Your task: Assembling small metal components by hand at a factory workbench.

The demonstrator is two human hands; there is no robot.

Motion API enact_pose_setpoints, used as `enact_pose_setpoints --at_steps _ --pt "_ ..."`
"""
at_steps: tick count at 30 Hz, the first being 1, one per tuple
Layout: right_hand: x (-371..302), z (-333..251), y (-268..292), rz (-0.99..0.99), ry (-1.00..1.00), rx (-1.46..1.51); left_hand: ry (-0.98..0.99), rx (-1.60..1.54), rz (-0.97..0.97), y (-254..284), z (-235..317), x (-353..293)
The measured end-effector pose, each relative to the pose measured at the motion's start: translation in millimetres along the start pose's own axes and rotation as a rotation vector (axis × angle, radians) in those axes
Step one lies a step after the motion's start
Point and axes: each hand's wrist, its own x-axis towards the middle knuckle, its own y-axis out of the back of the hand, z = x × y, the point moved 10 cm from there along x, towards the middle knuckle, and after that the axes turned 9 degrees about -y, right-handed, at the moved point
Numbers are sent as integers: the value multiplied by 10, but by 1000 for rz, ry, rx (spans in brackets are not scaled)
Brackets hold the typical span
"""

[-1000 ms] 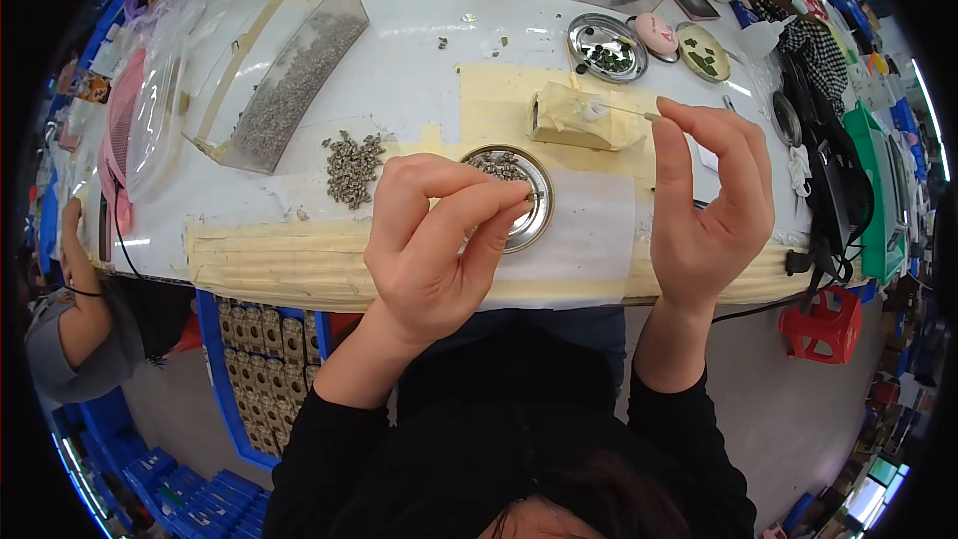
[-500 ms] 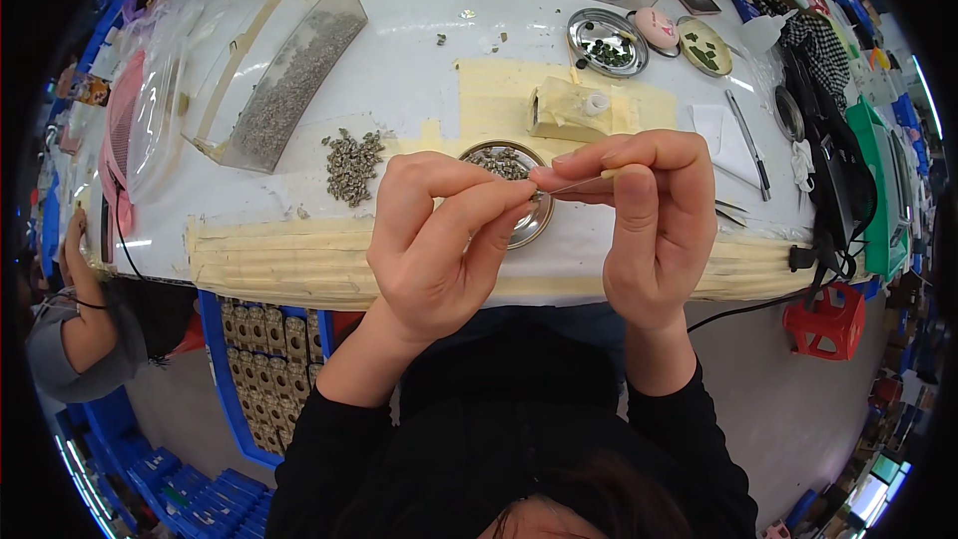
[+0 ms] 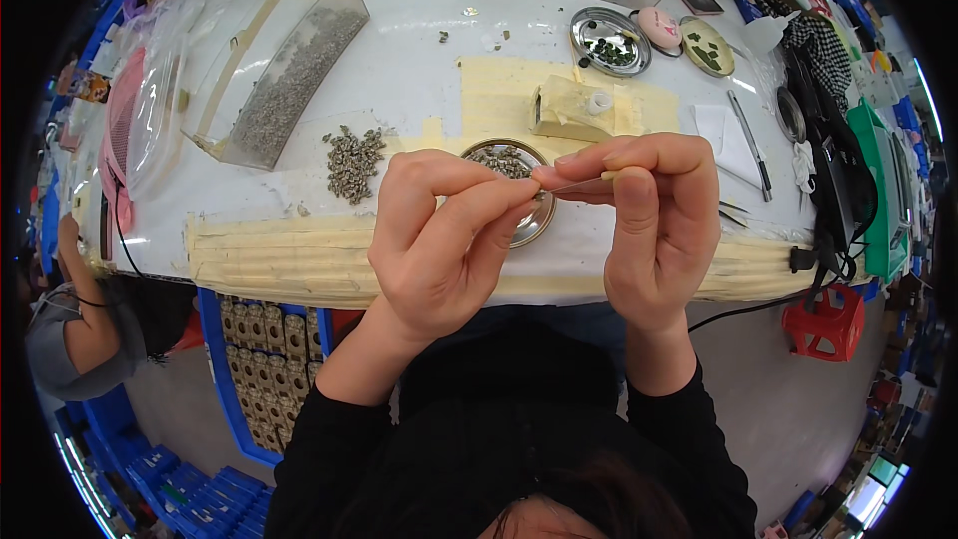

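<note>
By the round silver metal dish [image 3: 528, 228], left hand [image 3: 439, 225] pinches a tiny, indistinct piece [image 3: 540, 196]; right hand [image 3: 657, 232] best steadies its pinched, thin yellow-ended rod [image 3: 607, 176].

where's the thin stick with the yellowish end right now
In the head view, the thin stick is just right of centre, pinched in the right hand, pointing toward the left hand's fingertips near the round metal dish.
</note>
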Motion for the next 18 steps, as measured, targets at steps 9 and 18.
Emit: enact_pose_setpoints --at_steps 9,18 --pt "63 -140 215 132 69 -153 -7 10 -9 9 4 0" --pt "236 -237 347 354 297 -886 -4 4 9 7 -9 -15"
